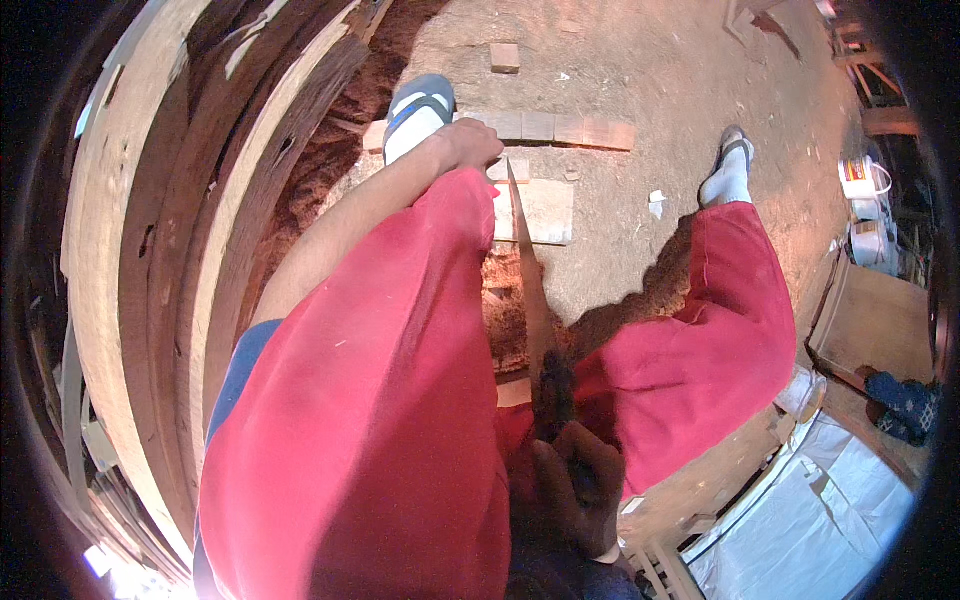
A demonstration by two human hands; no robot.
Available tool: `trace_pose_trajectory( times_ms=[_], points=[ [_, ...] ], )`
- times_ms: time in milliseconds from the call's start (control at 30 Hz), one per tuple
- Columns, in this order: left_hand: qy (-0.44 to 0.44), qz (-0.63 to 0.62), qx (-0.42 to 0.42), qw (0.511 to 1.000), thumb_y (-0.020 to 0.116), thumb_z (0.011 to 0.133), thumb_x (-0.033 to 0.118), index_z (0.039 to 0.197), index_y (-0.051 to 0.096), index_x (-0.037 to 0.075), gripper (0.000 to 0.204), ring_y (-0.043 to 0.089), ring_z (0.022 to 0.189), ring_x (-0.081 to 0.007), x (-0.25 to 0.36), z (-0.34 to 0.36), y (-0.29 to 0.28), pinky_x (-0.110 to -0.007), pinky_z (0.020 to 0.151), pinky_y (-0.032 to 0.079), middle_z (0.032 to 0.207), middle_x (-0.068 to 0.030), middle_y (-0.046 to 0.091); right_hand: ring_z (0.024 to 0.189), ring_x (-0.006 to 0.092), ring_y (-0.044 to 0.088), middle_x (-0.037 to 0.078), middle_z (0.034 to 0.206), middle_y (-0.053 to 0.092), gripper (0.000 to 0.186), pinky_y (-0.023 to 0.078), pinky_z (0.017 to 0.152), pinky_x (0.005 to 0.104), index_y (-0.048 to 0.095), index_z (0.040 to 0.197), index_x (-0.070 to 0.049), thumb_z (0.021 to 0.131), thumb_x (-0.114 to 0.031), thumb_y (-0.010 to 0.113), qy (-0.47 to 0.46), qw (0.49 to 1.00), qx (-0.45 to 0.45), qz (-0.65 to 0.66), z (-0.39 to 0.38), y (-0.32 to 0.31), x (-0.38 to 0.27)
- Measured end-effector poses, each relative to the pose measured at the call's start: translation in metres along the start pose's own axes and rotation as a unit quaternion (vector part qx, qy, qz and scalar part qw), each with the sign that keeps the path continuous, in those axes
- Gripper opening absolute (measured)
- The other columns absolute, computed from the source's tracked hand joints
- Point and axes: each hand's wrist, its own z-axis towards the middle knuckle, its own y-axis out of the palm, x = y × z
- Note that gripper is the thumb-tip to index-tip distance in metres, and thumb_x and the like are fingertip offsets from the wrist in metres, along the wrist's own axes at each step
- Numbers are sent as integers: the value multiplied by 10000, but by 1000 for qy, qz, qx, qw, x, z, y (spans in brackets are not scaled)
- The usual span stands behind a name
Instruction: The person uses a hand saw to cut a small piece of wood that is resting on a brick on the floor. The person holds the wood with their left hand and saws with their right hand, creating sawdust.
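- An earthen floor [650,75] strewn with chips is being lit unevenly, with shadow being cast across its near part.
- The right hand [580,475] is being kept closed around the dark handle of a handsaw [528,265]; the handsaw is being held between the legs, its tapering blade being pointed forward, probably to keep it clear of both thighs.
- The left hand [472,145] is being held by the left knee with its fingers curled; whether anything is being gripped cannot be told. Support from the knee is possibly being used.
- The red trousers [340,370] are being spread wide at the knees, apparently leaving room for the blade.
- A pale board [550,210] is being partly covered by the blade tip; beyond it, a jointed-looking wooden strip [595,134] is being overlapped by the left sandal [432,92].
- A loose block [504,58] is lying farther off.
- Leftward reach is being limited by stacked timber [225,300].
- Rightward, a white bucket [857,178], a brown panel [875,310] and a pale sheet [810,510] are being kept well apart from the blade.
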Motion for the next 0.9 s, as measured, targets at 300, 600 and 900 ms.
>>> trace_pose_trajectory(
  times_ms=[300,600,900],
  points=[
    [8,-16,16,1000,728,728,532,890,767,22,536,712,935,-431,0,-2,4,-510,839,560,906,-241,732,636,54,372,-50,692,443,237,309,560,265,519,773,-57,956,-26,667,11,997,74,-26,1,16,-6],
    [20,-36,101,994,715,648,407,772,768,7,422,711,796,-447,-2,-5,16,-526,755,570,757,-258,702,630,45,398,-36,673,457,279,295,534,268,496,737,-64,943,-15,677,9,999,-17,-40,5,-9,18],
    [13,-48,72,996,721,651,442,765,762,9,450,709,765,-447,-3,-2,16,-533,733,567,750,-250,703,656,60,408,-24,687,475,261,313,557,278,496,748,-34,963,0,639,-19,996,73,-56,10,3,41]
  ],
)
